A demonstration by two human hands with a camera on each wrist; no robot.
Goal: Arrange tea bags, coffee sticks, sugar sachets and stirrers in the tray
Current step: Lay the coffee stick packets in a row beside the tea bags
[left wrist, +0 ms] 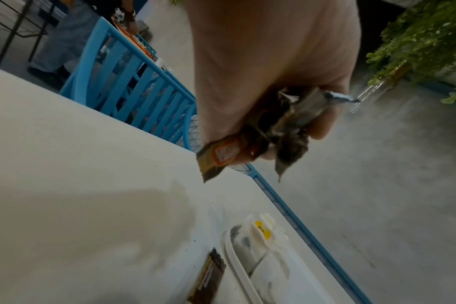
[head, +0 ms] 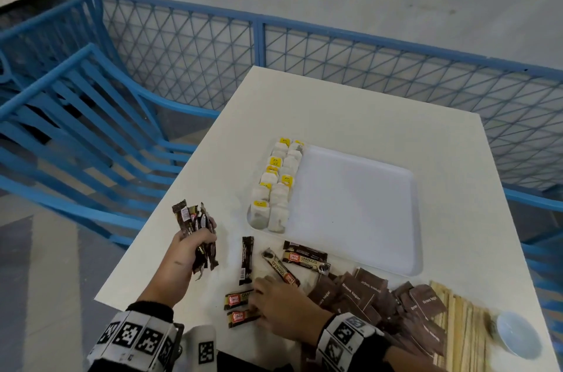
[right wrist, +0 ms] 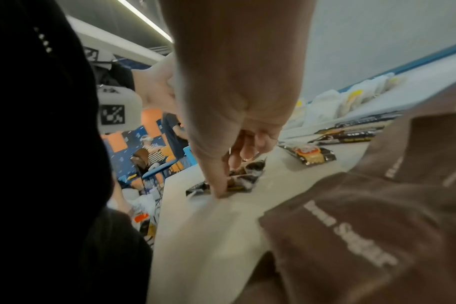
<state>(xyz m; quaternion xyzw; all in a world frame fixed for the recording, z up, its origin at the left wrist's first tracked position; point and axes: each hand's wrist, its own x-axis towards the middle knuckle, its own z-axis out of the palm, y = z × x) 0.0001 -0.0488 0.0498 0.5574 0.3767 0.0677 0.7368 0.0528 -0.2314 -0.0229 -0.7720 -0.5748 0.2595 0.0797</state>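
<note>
A white tray (head: 359,219) sits mid-table with tea bags (head: 275,189) lined along its left side. My left hand (head: 198,245) is raised above the table's left edge and grips a bundle of coffee sticks (head: 196,228), also seen in the left wrist view as coffee sticks (left wrist: 221,152). Low at the front, my right hand (head: 268,301) curls its fingers onto two coffee sticks (head: 239,300) lying flat; the right wrist view shows thumb and fingers closing on these sticks (right wrist: 245,179). Several loose coffee sticks (head: 304,257) lie before the tray. Brown sugar sachets (head: 365,295) and wooden stirrers (head: 463,326) lie at the right.
A small pale bowl (head: 518,336) stands at the front right corner beside the stirrers. A blue mesh railing (head: 259,45) runs behind the table and blue chairs (head: 91,128) stand at the left. The table's left edge is close under my left hand.
</note>
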